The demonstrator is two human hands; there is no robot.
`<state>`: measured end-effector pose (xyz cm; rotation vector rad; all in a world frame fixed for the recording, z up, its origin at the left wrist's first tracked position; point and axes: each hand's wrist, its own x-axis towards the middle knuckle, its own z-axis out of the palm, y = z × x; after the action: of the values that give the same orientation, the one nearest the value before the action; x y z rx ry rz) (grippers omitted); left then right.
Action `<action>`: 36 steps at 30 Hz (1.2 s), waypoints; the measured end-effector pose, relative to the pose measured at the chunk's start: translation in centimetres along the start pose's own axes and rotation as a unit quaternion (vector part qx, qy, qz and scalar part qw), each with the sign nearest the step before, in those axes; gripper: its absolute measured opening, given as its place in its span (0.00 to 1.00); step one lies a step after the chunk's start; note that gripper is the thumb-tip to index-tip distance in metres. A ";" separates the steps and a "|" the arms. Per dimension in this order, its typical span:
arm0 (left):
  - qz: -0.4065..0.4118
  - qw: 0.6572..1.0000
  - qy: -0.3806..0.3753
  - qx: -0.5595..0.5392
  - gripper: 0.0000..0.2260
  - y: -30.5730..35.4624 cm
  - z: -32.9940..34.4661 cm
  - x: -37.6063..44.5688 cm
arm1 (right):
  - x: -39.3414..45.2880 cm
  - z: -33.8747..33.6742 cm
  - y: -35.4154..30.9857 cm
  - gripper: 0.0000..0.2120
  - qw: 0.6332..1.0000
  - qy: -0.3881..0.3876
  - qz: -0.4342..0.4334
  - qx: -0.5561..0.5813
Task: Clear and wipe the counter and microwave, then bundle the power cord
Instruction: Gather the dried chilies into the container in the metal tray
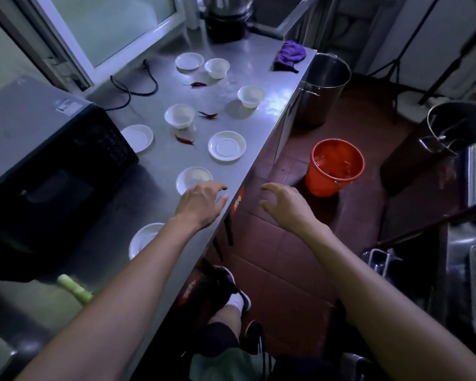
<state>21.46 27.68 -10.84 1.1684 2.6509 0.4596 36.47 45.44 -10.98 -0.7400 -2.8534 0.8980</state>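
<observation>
White ceramic saucer (pixel 193 177) sat near the steel worktop (pixel 160 160) front edge, left hand (pixel 201 200) over it, fingers loosely spread, holding nothing. Right hand (pixel 283 204) hovered off the edge, empty, fingers relaxed. Probably light, slick, breakable; best pinched at the rim.

Bench (pixel 160 166) brushed steel, smooth, dull sheen with glare patches. Microwave (pixel 39 149) matt grey metal top, glossy black front. Saucers (pixel 227 146) and bowls (pixel 250 96) glossy white glazed. Cloth (pixel 290 55) purple, soft, crumpled. Bucket (pixel 334 166) shiny orange plastic. Floor (pixel 280 265) matt reddish tile.
</observation>
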 end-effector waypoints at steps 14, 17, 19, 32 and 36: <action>-0.101 0.991 0.034 -0.081 0.15 -10.0 -0.9 13.5 | 18.3 1.6 -3.8 0.21 0.991 -0.103 -0.043 -0.073; -0.121 0.988 0.043 -0.086 0.15 -12.2 -1.1 15.0 | 21.0 2.3 -4.5 0.20 0.990 -0.111 -0.048 -0.070; -0.132 0.986 0.045 -0.090 0.14 -13.4 -0.9 15.5 | 22.5 2.9 -4.9 0.20 0.988 -0.132 -0.050 -0.065; -0.161 0.986 -0.018 -0.028 0.16 -17.7 1.6 23.4 | 34.7 6.6 -2.6 0.19 0.979 -0.186 -0.079 -0.036; -0.165 0.985 -0.045 0.012 0.16 -17.9 2.3 26.3 | 39.3 6.9 -1.1 0.20 0.971 -0.214 -0.095 -0.041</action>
<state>-7.48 36.29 -21.18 0.7141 2.7028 0.3059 -0.06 59.17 -19.34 -0.2922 -3.2759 1.0229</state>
